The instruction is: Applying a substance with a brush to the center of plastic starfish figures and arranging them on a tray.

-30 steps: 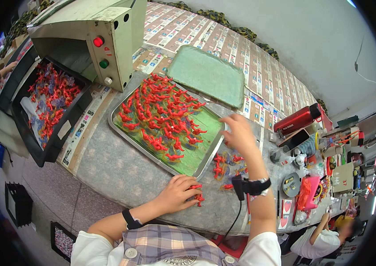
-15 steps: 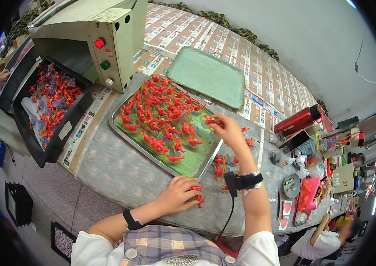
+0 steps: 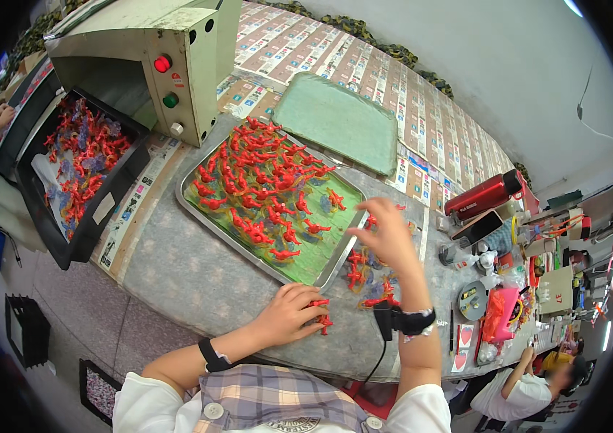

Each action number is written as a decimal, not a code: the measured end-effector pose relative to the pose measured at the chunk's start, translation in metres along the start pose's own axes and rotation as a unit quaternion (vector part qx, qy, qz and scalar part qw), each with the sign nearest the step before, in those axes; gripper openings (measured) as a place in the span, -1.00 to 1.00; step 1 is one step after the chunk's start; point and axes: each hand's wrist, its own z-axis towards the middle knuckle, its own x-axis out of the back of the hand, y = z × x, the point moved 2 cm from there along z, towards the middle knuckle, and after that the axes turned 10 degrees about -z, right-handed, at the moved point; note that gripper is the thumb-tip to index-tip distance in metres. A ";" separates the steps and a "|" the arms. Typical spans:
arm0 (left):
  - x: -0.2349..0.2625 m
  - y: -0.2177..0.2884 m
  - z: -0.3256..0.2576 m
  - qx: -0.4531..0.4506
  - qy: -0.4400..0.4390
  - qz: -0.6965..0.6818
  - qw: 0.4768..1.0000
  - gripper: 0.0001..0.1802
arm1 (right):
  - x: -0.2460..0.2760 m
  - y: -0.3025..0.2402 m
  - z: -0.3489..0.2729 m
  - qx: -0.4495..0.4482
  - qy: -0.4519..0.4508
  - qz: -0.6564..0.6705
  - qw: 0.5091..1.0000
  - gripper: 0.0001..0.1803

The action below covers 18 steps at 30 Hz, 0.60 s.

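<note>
At the table's front edge, my left hand [image 3: 290, 316] is closed round a small red figurine [image 3: 324, 319], partly hidden under its fingers. My right hand [image 3: 392, 242] hovers just off the tray's right rim with thumb and fingers apart and nothing between them. Beneath and beside it, several red figurines with clear yellow and blue parts [image 3: 356, 270] lie on the table. The metal tray [image 3: 228, 244], lined in green, carries many such red figurines [image 3: 256, 173] packed toward its far left. One figurine [image 3: 335, 200] stands near the tray's right side.
Left of the tray, a black bin [image 3: 83, 242] of red and blue pieces sits against a machine with buttons [image 3: 184, 86]. A pale green tray [image 3: 339, 123] lies behind. To the right are a red flask [image 3: 487, 196], a phone [image 3: 476, 226] and a grey dish [image 3: 473, 300].
The figurine that was in my right hand now stands on the tray's right side. That hand has let go and moved right and down. My left hand stays put.
</note>
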 end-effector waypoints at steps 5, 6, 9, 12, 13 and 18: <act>-0.003 -0.002 0.001 -0.005 -0.003 -0.005 1.000 -0.70 | -0.063 -0.037 0.012 0.030 -0.102 -0.126 0.986 -0.55; -0.003 -0.002 0.002 -0.006 -0.002 -0.006 1.000 -0.70 | -0.071 -0.035 0.013 0.034 -0.087 -0.138 0.986 -0.62; -0.002 -0.002 -0.001 -0.004 0.002 -0.003 1.000 -0.72 | -0.068 -0.017 0.015 0.035 -0.040 -0.160 0.986 -0.67; 0.000 -0.001 -0.001 -0.001 0.000 0.000 1.000 -0.72 | -0.066 -0.003 0.028 0.054 -0.071 -0.110 0.990 -0.66; -0.001 -0.001 0.000 -0.003 -0.001 -0.002 1.000 -0.72 | -0.069 0.004 0.030 0.078 -0.061 -0.097 0.990 -0.66; -0.002 -0.003 0.000 -0.001 0.005 -0.001 1.000 -0.71 | -0.085 0.019 0.045 0.030 -0.126 0.023 0.991 -0.64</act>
